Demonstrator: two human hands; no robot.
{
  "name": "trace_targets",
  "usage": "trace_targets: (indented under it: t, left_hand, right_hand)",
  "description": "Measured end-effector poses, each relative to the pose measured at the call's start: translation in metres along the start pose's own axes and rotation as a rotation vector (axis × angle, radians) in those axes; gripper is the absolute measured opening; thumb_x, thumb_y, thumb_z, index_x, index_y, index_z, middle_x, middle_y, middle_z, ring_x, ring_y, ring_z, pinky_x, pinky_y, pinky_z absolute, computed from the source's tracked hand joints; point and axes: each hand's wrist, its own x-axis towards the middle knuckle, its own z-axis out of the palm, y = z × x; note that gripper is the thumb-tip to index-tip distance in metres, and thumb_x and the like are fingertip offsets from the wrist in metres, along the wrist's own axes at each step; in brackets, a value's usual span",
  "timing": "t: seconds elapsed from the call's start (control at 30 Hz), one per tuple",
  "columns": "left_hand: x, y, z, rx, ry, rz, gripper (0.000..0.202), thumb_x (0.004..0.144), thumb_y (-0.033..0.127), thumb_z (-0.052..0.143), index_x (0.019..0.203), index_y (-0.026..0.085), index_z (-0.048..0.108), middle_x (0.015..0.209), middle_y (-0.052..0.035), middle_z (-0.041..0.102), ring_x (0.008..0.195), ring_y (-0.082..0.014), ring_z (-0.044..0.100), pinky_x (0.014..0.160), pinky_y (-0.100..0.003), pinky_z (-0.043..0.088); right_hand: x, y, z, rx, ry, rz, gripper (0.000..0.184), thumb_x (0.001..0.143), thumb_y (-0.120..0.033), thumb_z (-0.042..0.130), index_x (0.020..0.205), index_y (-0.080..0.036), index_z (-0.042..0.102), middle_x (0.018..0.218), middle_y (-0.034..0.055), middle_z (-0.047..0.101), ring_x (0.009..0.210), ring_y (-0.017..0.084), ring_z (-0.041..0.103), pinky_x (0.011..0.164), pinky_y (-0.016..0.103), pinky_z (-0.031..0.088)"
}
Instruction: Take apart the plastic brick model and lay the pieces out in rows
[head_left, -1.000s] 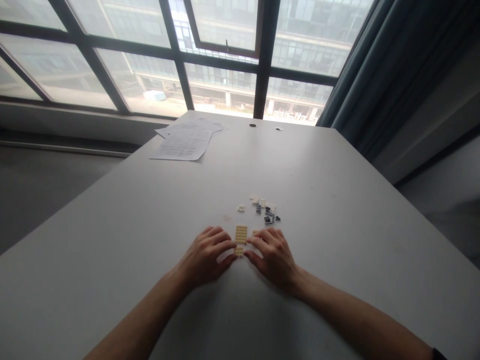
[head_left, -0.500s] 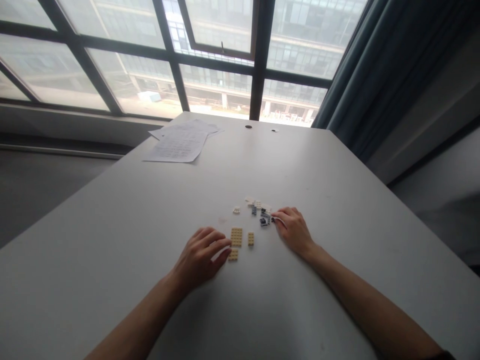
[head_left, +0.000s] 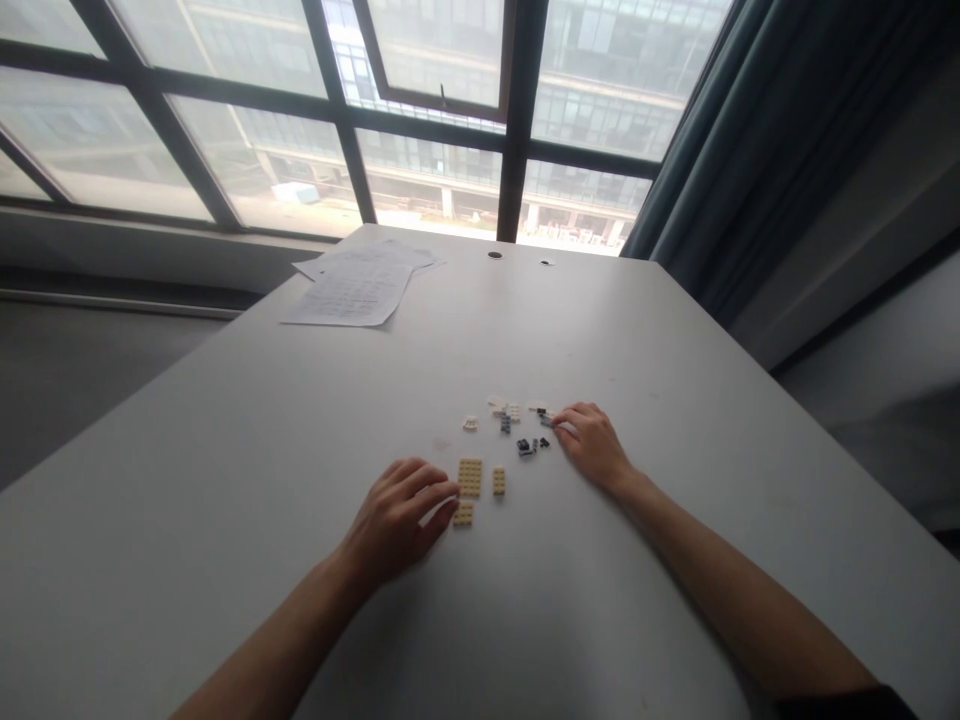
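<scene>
White table (head_left: 360,385) lay below. Left hand (head_left: 399,515) rested against large tan plate (head_left: 469,478) and small tan plate (head_left: 463,515); right hand (head_left: 596,448) met grey piece (head_left: 546,421) farther right. Pinch on either: couldn't tell. Uneven finger pressure could've skidded pieces.

Backlit w/ window (head_left: 341,112) glare, fg dim, sheen on table (head_left: 495,340) — small pcs (head_left: 505,424) maybe soft — edges stretched.

Left hand (head_left: 401,515) and right hand (head_left: 592,447) over a white bench (head_left: 225,440)
Below centre, the left meets the edges of a large tan plate (head_left: 470,478) and a small tan plate (head_left: 463,516); right of centre, the right touches a grey piece (head_left: 546,421). Papers (head_left: 352,295) lie upper left.
</scene>
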Motion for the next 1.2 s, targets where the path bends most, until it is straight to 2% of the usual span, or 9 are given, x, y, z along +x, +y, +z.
trace_targets:
  t: [0.27,0.53,0.63,0.77,0.87,0.93,1.03,1.2]
  left_hand:
    - [0.000,-0.001,0.001,0.000,0.011,0.009,0.012,0.083,0.015,0.061,0.093,0.020,0.063,0.084,-0.0035,0.065,0.077,-0.0165,0.054,0.074,-0.032,0.044]
    - [0.004,0.004,0.002,-0.001,0.073,0.030,0.014,0.080,0.012,0.064,0.092,0.020,0.063,0.081,-0.0024,0.065,0.075,-0.0154,0.054,0.072,-0.031,0.044]
    - [0.009,0.014,0.005,-0.025,0.133,0.010,0.016,0.079,0.012,0.066,0.092,0.021,0.063,0.083,-0.0029,0.066,0.076,-0.0160,0.055,0.073,-0.031,0.046]
    - [0.018,0.035,0.010,-0.139,0.199,-0.098,0.025,0.079,0.016,0.068,0.103,0.020,0.062,0.091,-0.0052,0.066,0.083,-0.0172,0.059,0.076,-0.030,0.049]
    - [0.022,0.048,0.013,-0.236,0.203,-0.197,0.030,0.081,0.019,0.068,0.110,0.020,0.061,0.091,-0.0047,0.067,0.082,-0.0158,0.062,0.074,-0.028,0.051]
    - [0.022,0.052,0.014,-0.299,0.198,-0.236,0.023,0.081,0.019,0.068,0.104,0.021,0.063,0.086,-0.0027,0.067,0.077,-0.0141,0.062,0.071,-0.025,0.052]
    - [0.020,0.053,0.014,-0.378,0.196,-0.247,0.013,0.081,0.016,0.067,0.093,0.021,0.066,0.082,-0.0014,0.068,0.076,-0.0133,0.064,0.070,-0.024,0.052]
    - [0.017,0.052,0.015,-0.444,0.201,-0.273,0.017,0.081,0.013,0.066,0.096,0.021,0.067,0.088,-0.0028,0.069,0.081,-0.0142,0.066,0.073,-0.025,0.054]
  right_hand:
    - [0.009,-0.005,0.000,0.012,-0.050,0.071,0.007,0.085,-0.019,0.061,0.084,-0.018,0.068,0.091,0.0060,0.065,0.094,0.021,0.054,0.088,0.033,0.039]
    - [-0.003,-0.007,-0.006,0.082,0.010,0.096,0.007,0.087,-0.017,0.056,0.086,-0.016,0.063,0.091,0.0075,0.063,0.092,0.022,0.054,0.085,0.034,0.042]
    - [-0.014,-0.022,-0.010,0.275,0.028,0.077,0.006,0.088,-0.019,0.056,0.086,-0.018,0.061,0.088,0.0055,0.061,0.086,0.020,0.055,0.079,0.032,0.043]
    - [-0.035,-0.059,-0.013,0.513,-0.045,0.002,0.004,0.089,-0.020,0.056,0.088,-0.019,0.060,0.088,0.0029,0.060,0.082,0.017,0.055,0.074,0.029,0.044]
    - [-0.049,-0.086,-0.014,0.578,-0.090,-0.086,0.004,0.089,-0.018,0.056,0.088,-0.020,0.059,0.089,0.0025,0.060,0.086,0.016,0.056,0.078,0.029,0.044]
    - [-0.055,-0.097,-0.014,0.581,-0.099,-0.122,0.005,0.089,-0.017,0.055,0.088,-0.020,0.059,0.089,0.0029,0.061,0.085,0.016,0.056,0.079,0.029,0.044]
    - [-0.060,-0.104,-0.011,0.593,-0.102,-0.120,0.006,0.089,-0.017,0.055,0.088,-0.020,0.060,0.085,0.0023,0.063,0.081,0.016,0.058,0.076,0.028,0.045]
    - [-0.060,-0.102,-0.004,0.779,-0.093,0.020,0.014,0.084,-0.018,0.063,0.097,-0.020,0.062,0.084,0.0004,0.067,0.074,0.013,0.062,0.071,0.025,0.048]
